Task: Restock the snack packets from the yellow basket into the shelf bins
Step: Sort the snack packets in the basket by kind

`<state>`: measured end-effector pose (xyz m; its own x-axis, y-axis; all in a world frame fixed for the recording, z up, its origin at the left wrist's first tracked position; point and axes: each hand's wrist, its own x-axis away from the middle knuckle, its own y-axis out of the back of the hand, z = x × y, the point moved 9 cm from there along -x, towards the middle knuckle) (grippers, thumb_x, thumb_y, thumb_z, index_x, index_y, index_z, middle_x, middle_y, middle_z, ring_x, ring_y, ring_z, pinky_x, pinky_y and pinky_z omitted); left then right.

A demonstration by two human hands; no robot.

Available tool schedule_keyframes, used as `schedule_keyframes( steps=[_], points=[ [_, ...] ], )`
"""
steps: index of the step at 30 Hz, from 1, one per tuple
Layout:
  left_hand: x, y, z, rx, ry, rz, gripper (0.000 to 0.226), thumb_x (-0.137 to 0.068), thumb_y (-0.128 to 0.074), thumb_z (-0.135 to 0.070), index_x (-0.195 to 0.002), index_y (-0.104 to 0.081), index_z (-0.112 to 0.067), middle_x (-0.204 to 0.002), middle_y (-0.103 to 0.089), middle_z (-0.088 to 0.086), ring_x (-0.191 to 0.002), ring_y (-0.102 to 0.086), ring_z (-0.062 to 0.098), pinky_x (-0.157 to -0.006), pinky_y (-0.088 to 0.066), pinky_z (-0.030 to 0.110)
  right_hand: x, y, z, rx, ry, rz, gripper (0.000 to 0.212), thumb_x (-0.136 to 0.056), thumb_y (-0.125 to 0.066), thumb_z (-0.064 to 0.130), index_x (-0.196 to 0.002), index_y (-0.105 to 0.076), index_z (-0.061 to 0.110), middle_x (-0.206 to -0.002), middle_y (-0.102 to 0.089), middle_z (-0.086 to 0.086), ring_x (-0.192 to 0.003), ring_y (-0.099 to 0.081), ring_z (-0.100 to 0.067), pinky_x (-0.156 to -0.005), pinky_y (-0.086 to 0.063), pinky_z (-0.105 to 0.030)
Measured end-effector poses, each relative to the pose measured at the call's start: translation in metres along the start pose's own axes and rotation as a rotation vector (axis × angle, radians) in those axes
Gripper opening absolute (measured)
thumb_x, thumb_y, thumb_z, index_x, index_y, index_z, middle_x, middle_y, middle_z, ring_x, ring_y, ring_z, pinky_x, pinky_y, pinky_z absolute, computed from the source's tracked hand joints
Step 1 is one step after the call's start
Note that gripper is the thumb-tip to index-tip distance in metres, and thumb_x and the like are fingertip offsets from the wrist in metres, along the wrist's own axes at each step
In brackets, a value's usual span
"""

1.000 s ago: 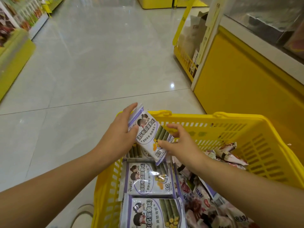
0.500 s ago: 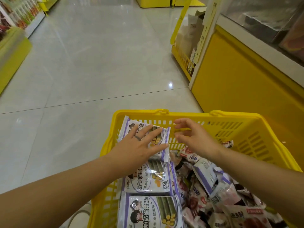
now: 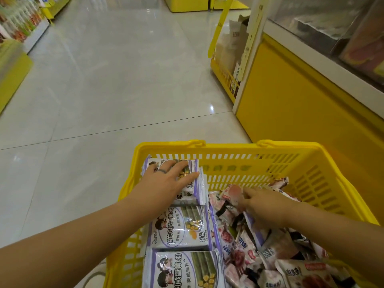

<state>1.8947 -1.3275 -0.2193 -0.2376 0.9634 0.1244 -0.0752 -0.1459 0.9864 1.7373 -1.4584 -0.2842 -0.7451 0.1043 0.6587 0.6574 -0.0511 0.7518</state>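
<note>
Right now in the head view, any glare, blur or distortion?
Head view: a small glare spot on the floor tiles; shelves at far left are blurred; wide-angle bending shows at the edges; the yellow basket and purple snack packets are sharp.

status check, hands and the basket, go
Left hand flat on purple-and-white snack packet in yellow plastic basket. Right hand among loose pink packets. No grip closed.

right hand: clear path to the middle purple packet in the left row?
Probably yes. The middle purple packet lies face up and uncovered in the basket. The right hand rests on the loose pile just beside it; the left hand lies flat on the farther packet, off this one.
</note>
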Motion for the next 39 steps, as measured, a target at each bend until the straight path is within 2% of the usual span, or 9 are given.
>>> schedule_keyframes(
  steps=[5, 13, 17, 22, 24, 30, 33, 36, 39],
  points=[
    [0.003, 0.003, 0.0, 0.047, -0.015, -0.027, 0.08, -0.093, -0.057, -0.038, -0.148, 0.001, -0.044, -0.161, -0.005, -0.001, -0.146, -0.013, 0.024, -0.113, -0.026, 0.046, 0.011, 0.015, -0.003, -0.185, 0.05, 0.018, 0.016, -0.091, -0.062, 0.033, -0.093, -0.048, 0.024, -0.085, -0.048, 0.006, -0.079, -0.048, -0.018, -0.067, -0.038, -0.03],
    [0.013, 0.023, -0.008, 0.195, -0.028, -0.057, 0.061, -0.096, -0.048, -0.046, -0.149, -0.02, -0.04, -0.161, -0.011, -0.005, -0.146, -0.017, 0.021, -0.117, -0.015, 0.042, 0.058, 0.107, -0.025, -0.622, 0.032, -0.21, 0.025, -0.086, -0.064, 0.046, -0.075, -0.055, 0.025, -0.071, -0.06, 0.006, -0.061, -0.056, -0.005, -0.06, -0.049, -0.025],
    [0.025, 0.054, -0.001, 0.487, 0.025, -0.168, 0.056, -0.095, -0.053, -0.037, -0.145, -0.029, -0.043, -0.154, -0.025, -0.013, -0.137, -0.032, 0.012, -0.11, -0.027, 0.03, 0.083, 0.146, -0.01, -0.733, 0.184, -0.245, 0.012, -0.085, -0.07, 0.028, -0.084, -0.061, 0.035, -0.092, -0.067, 0.022, -0.073, -0.064, -0.002, -0.062, -0.047, -0.014],
    [0.037, 0.094, 0.013, 0.63, 0.023, -0.42, 0.041, -0.093, -0.059, -0.015, -0.132, -0.053, -0.024, -0.132, -0.049, -0.008, -0.123, -0.046, 0.009, -0.102, -0.041, 0.034, 0.08, 0.151, 0.024, -0.926, 0.291, -0.142, 0.03, -0.09, -0.065, 0.023, -0.103, -0.056, 0.049, -0.127, -0.058, 0.018, -0.09, -0.069, -0.011, -0.067, -0.057, -0.025],
    [0.04, 0.098, 0.015, 0.632, 0.004, -0.448, 0.033, -0.093, -0.057, -0.016, -0.126, -0.059, -0.02, -0.125, -0.054, -0.006, -0.118, -0.05, 0.01, -0.098, -0.044, 0.036, 0.072, 0.142, 0.038, -0.939, 0.308, -0.111, 0.034, -0.09, -0.065, 0.024, -0.108, -0.054, 0.051, -0.126, -0.051, 0.027, -0.095, -0.067, -0.014, -0.075, -0.058, -0.03],
    [0.047, 0.084, -0.003, 0.511, -0.153, -0.33, 0.034, -0.094, -0.044, -0.036, -0.121, -0.062, -0.026, -0.118, -0.061, -0.01, -0.112, -0.055, 0.008, -0.095, -0.047, 0.034, 0.027, 0.108, 0.072, -0.902, 0.286, -0.129, 0.033, -0.09, -0.065, 0.026, -0.117, -0.05, 0.039, -0.117, -0.048, 0.028, -0.089, -0.049, 0.02, -0.077, -0.043, -0.011],
    [0.048, 0.06, -0.016, 0.388, -0.228, -0.144, 0.048, -0.093, -0.042, -0.056, -0.136, -0.047, -0.034, -0.137, -0.05, -0.01, -0.126, -0.046, 0.011, -0.107, -0.038, 0.038, 0.01, 0.108, 0.079, -0.948, 0.228, -0.276, 0.029, -0.086, -0.07, 0.028, -0.108, -0.052, 0.032, -0.105, -0.055, 0.021, -0.083, -0.051, 0.017, -0.071, -0.04, -0.015],
    [0.048, 0.027, -0.021, 0.248, -0.208, 0.047, 0.067, -0.09, -0.031, -0.07, -0.148, -0.009, -0.047, -0.16, -0.004, -0.013, -0.145, 0.002, 0.006, -0.119, 0.007, 0.039, 0.01, 0.11, 0.076, -0.855, 0.12, -0.512, 0.029, -0.079, -0.075, 0.035, -0.098, -0.053, 0.033, -0.102, -0.05, 0.019, -0.085, -0.049, 0.006, -0.072, -0.037, -0.017],
    [0.046, 0.01, -0.02, 0.133, -0.182, 0.131, 0.068, -0.093, -0.028, -0.068, -0.148, 0.007, -0.047, -0.159, 0.02, -0.011, -0.144, 0.024, 0.012, -0.114, 0.018, 0.044, 0.018, 0.093, 0.067, -0.953, -0.013, -0.556, 0.043, -0.082, -0.071, 0.044, -0.118, -0.048, 0.039, -0.117, -0.044, 0.018, -0.093, -0.05, 0.004, -0.078, -0.04, -0.015]
  ],
)
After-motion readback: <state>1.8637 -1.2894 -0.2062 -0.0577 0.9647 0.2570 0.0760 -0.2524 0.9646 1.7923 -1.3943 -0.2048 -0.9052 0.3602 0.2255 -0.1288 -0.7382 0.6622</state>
